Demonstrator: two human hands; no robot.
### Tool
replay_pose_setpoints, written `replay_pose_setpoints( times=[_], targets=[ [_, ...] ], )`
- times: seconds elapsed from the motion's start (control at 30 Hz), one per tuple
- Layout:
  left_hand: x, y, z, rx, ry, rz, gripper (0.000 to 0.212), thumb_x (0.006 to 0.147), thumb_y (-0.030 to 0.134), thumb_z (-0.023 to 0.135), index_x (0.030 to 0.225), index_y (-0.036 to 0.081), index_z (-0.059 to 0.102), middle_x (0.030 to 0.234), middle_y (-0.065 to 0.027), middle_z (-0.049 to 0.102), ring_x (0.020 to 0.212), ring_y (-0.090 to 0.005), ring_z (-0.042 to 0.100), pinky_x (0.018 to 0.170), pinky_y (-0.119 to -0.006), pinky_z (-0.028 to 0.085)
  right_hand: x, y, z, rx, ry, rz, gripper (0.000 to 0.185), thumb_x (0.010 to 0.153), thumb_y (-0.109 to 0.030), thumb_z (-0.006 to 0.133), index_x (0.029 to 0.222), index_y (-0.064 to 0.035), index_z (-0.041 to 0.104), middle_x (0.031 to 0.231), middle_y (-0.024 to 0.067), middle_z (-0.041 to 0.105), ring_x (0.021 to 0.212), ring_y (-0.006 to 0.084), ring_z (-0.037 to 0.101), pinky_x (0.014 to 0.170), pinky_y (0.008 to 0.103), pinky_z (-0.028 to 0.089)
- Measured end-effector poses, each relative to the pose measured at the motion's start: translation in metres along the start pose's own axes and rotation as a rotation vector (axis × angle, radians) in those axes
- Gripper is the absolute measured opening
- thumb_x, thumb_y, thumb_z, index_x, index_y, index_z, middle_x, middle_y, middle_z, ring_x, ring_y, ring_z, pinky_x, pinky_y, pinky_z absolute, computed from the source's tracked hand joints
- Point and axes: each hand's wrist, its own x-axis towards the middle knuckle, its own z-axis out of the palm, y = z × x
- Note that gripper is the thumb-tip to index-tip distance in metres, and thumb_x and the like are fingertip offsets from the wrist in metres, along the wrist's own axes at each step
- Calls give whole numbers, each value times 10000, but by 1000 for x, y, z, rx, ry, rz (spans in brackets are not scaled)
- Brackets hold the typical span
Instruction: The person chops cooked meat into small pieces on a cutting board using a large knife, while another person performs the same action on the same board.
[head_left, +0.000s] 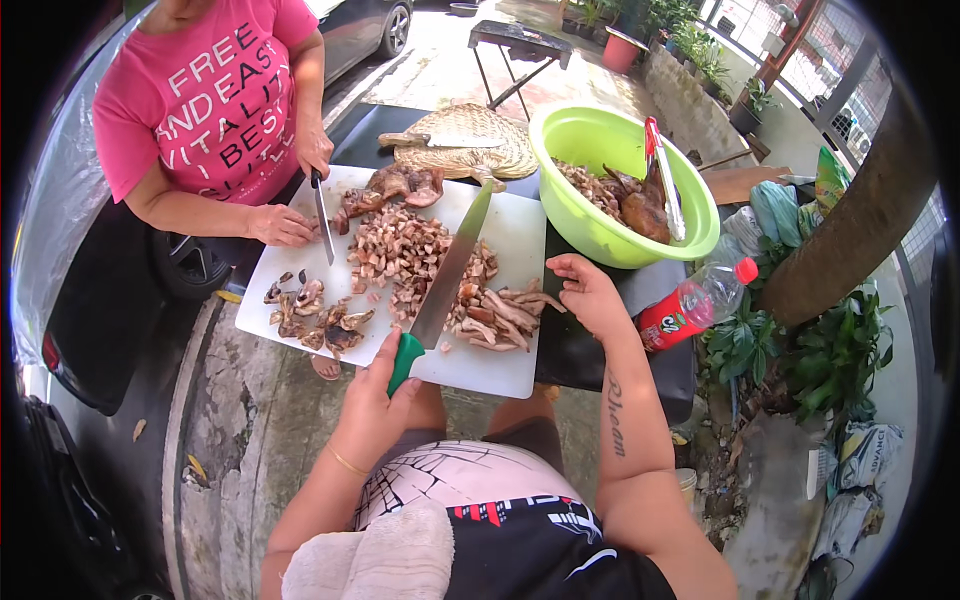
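My left hand (379, 405) is closed round the green handle of a large kitchen knife (450, 277), its blade slanting up over a white cutting board (480, 375). Beneath and beside the blade lies a heap of diced cooked meat (401, 247). My right hand (589, 292), fingers loosely curled, is off the board's right edge, close to the tip of a meat strip. More meat strips (499, 319) lie at the board's right. Darker scraps (322, 319) sit at the near left, larger pieces (405, 186) at the far side.
Across the board a person in pink (217, 112) holds a smaller knife (324, 221) and touches meat. A green basin (551, 195) holds meat and red-handled tongs (664, 176). A woven fan (457, 135) with a cleaver on it and a red-capped plastic bottle (679, 315) are on the black table.
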Motion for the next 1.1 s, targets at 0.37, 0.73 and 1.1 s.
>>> replay_pose_setpoints(
  times=[0.37,0.73,1.1],
  targets=[
    [-6,11,-4,13,-35,0,692,951,73,701,1571,27,397,1167,-251,708,1016,-374,717,905,-388,546,-13,2,23,-397,-62,-141,318,854,124,585,1078,-30,750,1088,181,713,998,356,691,888,384,553],
    [-7,13,-1,166,-53,108,681,954,103,688,1567,23,402,1095,-237,710,957,-438,675,860,-457,537,-43,-21,65,-742,-80,-313,810,751,-438,893,1382,-86,529,1408,245,500,1230,437,571,1067,486,474],
    [6,44,-13,410,-257,126,684,971,132,639,1596,63,370,938,-269,673,847,-456,657,773,-519,532,-32,-15,98,-687,6,-474,385,798,-249,831,1129,-139,667,1246,204,584,1129,442,596,975,527,504]
  ],
)
